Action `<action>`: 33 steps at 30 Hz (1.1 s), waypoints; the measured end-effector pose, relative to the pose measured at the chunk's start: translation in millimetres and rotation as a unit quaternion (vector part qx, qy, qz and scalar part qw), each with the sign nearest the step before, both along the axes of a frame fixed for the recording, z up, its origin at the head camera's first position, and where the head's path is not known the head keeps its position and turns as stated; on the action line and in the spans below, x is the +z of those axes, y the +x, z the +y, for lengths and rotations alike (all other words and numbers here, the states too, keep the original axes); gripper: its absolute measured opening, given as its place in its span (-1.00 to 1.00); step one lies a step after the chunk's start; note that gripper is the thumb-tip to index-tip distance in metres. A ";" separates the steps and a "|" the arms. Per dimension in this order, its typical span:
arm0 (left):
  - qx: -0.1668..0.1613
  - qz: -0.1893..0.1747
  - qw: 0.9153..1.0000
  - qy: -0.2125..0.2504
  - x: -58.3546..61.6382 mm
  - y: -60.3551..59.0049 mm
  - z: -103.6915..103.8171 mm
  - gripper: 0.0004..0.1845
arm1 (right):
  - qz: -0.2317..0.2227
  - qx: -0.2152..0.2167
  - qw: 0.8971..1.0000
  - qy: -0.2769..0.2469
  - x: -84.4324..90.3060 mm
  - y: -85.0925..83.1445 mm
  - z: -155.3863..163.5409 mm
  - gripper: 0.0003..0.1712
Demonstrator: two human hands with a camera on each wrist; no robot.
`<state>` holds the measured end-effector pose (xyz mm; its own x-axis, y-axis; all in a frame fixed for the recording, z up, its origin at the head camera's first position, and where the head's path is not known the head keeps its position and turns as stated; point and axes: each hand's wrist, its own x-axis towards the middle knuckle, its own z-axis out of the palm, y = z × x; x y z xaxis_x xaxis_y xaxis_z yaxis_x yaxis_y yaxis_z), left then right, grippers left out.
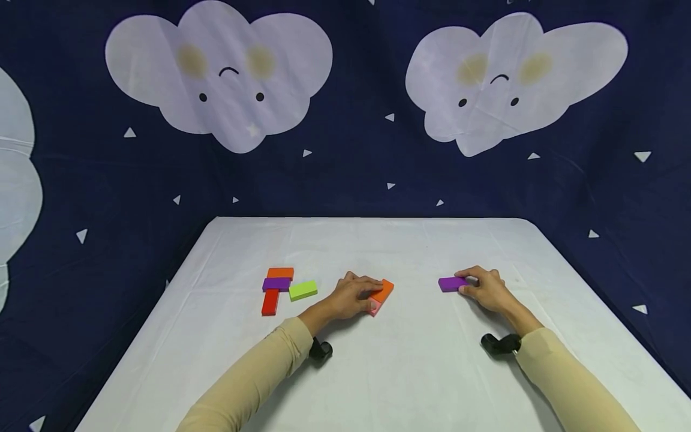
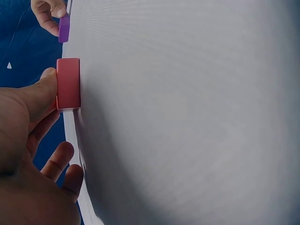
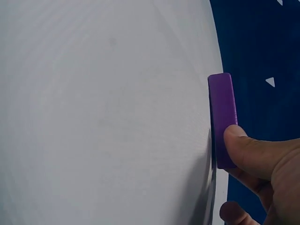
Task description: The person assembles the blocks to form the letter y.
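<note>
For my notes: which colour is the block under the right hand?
Purple block, clearest in the right wrist view.

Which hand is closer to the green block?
Left. The left hand lies just right of the green block, apart from it. The right hand is farther right, gripping a purple block.

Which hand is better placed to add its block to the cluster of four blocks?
Probably the left hand: it grips the orange block much nearer the cluster than the right hand holding the purple block.
</note>
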<state>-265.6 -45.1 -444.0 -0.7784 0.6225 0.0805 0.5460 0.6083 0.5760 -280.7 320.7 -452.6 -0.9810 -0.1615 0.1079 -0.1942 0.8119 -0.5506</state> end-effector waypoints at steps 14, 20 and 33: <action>0.009 0.000 1.000 -0.007 0.3 0.8 0.8 -0.54 | 0.029 0.032 0.999 -0.032 7.6 -10.2 -27.5 -0.62; 0.010 0.001 1.000 -0.010 0.9 1.2 0.6 -0.54 | 0.027 0.038 0.998 -0.040 9.7 -15.0 -41.3 -0.62; 0.009 -0.003 1.000 -0.013 1.4 1.6 1.3 -0.54 | 0.035 0.046 0.997 -0.046 10.6 -24.3 -63.6 -0.62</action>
<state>-264.0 -43.8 -442.6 -0.7896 0.6108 0.0590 0.5316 0.6328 0.5630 -305.0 257.2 -442.0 -0.9520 -0.2374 0.1933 -0.3062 0.7352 -0.6048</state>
